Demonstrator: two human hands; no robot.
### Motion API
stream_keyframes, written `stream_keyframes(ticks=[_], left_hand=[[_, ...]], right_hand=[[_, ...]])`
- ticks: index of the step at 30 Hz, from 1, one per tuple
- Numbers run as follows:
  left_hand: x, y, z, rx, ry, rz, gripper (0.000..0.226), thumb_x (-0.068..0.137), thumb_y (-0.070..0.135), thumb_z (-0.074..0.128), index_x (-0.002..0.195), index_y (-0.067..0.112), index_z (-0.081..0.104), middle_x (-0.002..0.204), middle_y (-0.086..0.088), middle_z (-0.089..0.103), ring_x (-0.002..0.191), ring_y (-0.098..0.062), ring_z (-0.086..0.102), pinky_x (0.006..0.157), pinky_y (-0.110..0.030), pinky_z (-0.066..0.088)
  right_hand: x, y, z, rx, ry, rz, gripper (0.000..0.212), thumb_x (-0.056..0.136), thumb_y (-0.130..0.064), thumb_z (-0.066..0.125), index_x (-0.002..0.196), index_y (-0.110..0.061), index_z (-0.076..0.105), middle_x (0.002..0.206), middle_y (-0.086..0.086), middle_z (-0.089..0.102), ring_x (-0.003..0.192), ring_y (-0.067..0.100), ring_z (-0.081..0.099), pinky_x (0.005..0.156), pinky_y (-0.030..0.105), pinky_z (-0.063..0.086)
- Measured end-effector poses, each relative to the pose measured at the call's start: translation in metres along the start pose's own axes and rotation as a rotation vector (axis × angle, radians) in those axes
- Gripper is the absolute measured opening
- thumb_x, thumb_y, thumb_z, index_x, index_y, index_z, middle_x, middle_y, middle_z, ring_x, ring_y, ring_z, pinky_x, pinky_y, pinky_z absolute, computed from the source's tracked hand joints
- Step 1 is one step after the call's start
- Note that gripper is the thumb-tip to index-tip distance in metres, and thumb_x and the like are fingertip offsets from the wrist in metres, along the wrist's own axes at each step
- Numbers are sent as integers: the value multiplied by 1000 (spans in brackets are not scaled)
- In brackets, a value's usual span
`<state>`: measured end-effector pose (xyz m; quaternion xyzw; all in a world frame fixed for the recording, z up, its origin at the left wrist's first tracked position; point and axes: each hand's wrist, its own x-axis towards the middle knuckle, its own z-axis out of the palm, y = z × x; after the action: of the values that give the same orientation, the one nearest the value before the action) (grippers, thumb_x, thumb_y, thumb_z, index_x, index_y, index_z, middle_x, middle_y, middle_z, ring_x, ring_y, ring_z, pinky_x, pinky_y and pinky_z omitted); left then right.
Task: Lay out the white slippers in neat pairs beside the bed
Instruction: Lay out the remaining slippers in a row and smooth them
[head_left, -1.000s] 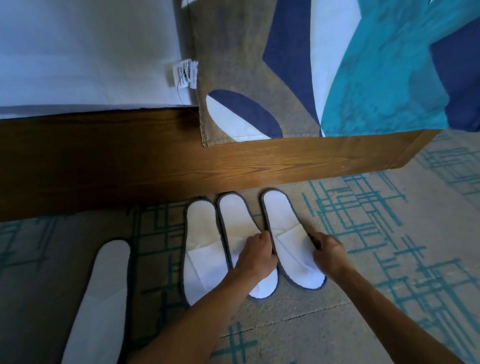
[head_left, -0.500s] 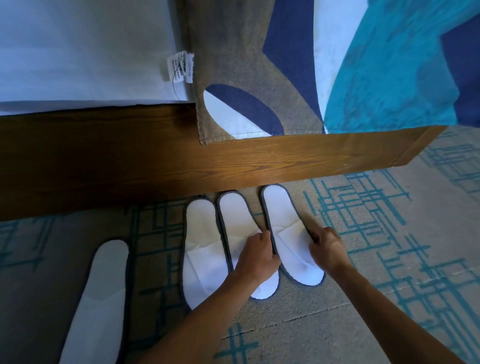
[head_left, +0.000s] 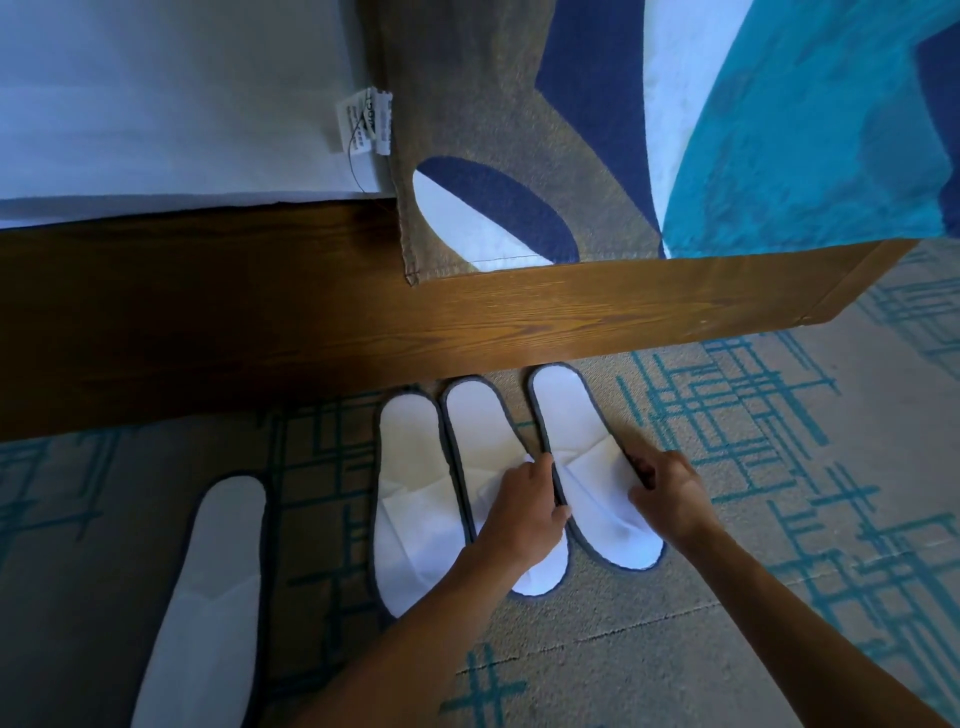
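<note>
One white slipper (head_left: 202, 597) lies alone on the carpet (head_left: 779, 597) at the left. Two slippers (head_left: 415, 499) lie side by side near the wooden bed frame (head_left: 311, 322). The left hand (head_left: 519, 514) pinches the left edge of the right slipper (head_left: 587, 467). The right hand (head_left: 667, 493) pinches its other edge. Both grips are clamped on it.

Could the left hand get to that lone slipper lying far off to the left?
Probably yes. The lone slipper lies on open carpet with nothing over it, but the left hand now grips another slipper and must let go first.
</note>
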<state>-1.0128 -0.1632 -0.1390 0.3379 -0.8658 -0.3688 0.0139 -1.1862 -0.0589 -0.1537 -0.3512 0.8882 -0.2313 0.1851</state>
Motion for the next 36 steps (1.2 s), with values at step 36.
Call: stream_keyframes(ticks=[36], left_hand=[[-1, -2, -4, -77, 4, -9, 50, 87, 23, 69, 128, 11, 43, 124, -12, 58, 116, -29, 54, 99, -36, 47]], right_hand=[[-23, -20, -5, -35, -84, 59, 67, 75, 0, 49, 139, -20, 42, 129, 14, 44, 116, 37, 43, 106, 45, 38]])
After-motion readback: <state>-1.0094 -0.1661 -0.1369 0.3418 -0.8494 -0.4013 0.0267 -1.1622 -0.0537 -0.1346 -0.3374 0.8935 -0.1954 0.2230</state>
